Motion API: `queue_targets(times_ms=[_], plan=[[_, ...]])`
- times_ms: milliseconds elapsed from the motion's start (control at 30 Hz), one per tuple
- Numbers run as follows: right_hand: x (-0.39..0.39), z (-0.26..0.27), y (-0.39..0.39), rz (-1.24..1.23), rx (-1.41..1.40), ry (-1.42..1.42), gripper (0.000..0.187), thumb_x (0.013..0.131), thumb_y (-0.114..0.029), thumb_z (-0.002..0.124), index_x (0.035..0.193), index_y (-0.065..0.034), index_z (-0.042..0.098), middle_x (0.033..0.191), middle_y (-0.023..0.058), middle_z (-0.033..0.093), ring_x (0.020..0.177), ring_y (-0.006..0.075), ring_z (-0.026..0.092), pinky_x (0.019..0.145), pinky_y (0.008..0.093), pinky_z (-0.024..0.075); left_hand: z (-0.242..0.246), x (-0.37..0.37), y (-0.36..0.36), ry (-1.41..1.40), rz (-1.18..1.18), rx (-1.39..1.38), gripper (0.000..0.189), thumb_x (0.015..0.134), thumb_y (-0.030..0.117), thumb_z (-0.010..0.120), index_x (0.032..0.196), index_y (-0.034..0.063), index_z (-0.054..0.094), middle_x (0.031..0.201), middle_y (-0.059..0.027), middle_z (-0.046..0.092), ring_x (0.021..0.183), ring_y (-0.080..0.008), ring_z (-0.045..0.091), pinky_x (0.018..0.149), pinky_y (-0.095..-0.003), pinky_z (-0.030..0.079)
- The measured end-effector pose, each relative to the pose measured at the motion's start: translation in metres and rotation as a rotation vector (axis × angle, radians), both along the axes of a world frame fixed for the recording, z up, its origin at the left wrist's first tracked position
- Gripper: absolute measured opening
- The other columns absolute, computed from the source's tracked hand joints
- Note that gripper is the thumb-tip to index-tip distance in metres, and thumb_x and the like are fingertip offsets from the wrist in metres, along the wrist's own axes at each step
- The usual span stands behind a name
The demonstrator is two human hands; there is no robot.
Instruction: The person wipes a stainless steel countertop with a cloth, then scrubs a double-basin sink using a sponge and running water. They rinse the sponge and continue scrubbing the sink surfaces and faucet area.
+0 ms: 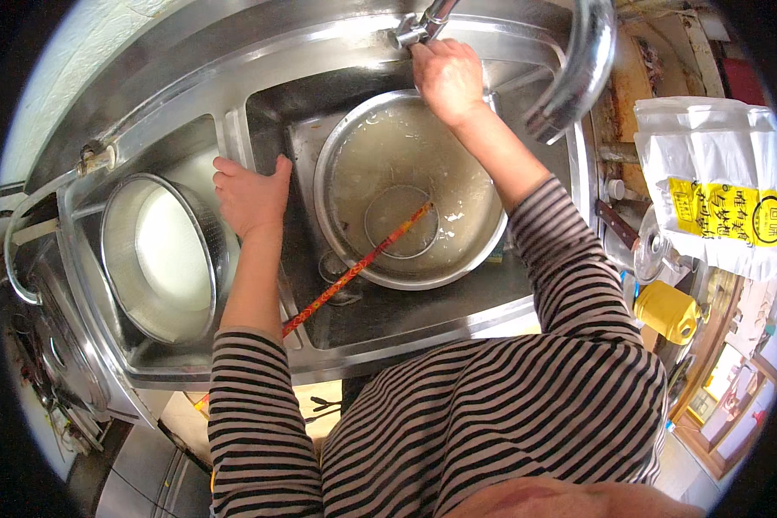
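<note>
My left hand (252,197) rests on the steel divider (238,139) between two sink basins, thumb and fingers apart, holding nothing. At the back of the sink, my right hand (450,78) is closed around the chrome tap handle (409,32); its fingertips are partly hidden. Below it, a wide steel bowl (324,213) of cloudy water (388,155) stands in the right basin. A long red-and-orange patterned rod (356,269) slants across the bowl's rim; a thin round outline shows in the water by its upper end. Left of my left hand, a perforated steel colander (217,239) sits tilted, with whitish contents (168,246).
A thick curved chrome spout (586,71) arches over the sink's right side. Beyond hang white plastic bags (706,142) with a yellow printed label. A dark-handled utensil (617,225), a glass lid (655,243) and a yellow jug (667,313) are at right. A pale hose (19,259) curves at left.
</note>
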State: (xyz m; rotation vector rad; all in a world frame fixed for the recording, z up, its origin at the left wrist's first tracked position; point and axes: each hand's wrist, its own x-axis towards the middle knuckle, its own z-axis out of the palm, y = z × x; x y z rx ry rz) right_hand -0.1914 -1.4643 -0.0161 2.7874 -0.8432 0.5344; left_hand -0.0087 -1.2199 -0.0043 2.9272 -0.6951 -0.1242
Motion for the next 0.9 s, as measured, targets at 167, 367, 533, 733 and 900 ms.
queue_targets(times_ms=[167,367,533,733,900], plan=[[-0.003,0.006,0.004,-0.048,-0.004,0.098,0.029,0.078,-0.016,0.062,0.107,-0.0158,0.066,0.081,0.0023,0.064,0.081,0.0210,0.062,0.071,0.0369,0.0464,0.003,0.000,0.001,0.004,-0.009,0.035,0.094,0.069,0.053,0.073,0.129,-0.0077,0.035,0.114,-0.0259,0.056,0.104,-0.0399,0.059,0.088,-0.0456,0.051],[-0.027,0.015,-0.011,0.096,-0.063,-0.082,0.028,0.075,-0.012,0.067,0.103,-0.0140,0.069,0.079,0.0023,0.063,0.080,0.0210,0.061,0.070,0.0343,0.0472,0.005,0.000,-0.002,0.042,0.024,0.023,0.097,0.069,0.053,0.074,0.132,-0.0082,0.033,0.116,-0.0260,0.056,0.106,-0.0395,0.059,0.088,-0.0460,0.051],[-0.019,0.003,-0.024,0.236,-0.166,-0.172,0.027,0.074,-0.011,0.069,0.100,-0.0163,0.069,0.071,-0.0002,0.057,0.071,0.0207,0.057,0.064,0.0348,0.0444,0.004,-0.001,-0.001,-0.001,0.011,0.024,0.097,0.070,0.053,0.073,0.133,-0.0083,0.033,0.117,-0.0264,0.055,0.107,-0.0399,0.058,0.089,-0.0459,0.051],[-0.021,-0.002,-0.018,0.147,0.014,-0.388,0.008,0.080,-0.014,0.067,0.086,-0.0137,0.073,0.074,0.0052,0.065,0.073,0.0269,0.063,0.066,0.0401,0.0509,0.003,-0.001,-0.003,-0.014,0.023,0.038,0.096,0.070,0.053,0.073,0.132,-0.0078,0.034,0.116,-0.0258,0.055,0.107,-0.0397,0.058,0.090,-0.0452,0.050],[-0.021,0.009,-0.020,0.116,0.102,-0.173,0.013,0.081,-0.016,0.064,0.090,-0.0159,0.073,0.079,0.0070,0.067,0.077,0.0282,0.065,0.069,0.0421,0.0521,0.004,-0.002,-0.003,0.004,0.026,0.054,0.094,0.070,0.054,0.073,0.131,-0.0066,0.035,0.116,-0.0258,0.056,0.107,-0.0390,0.059,0.090,-0.0448,0.050]])
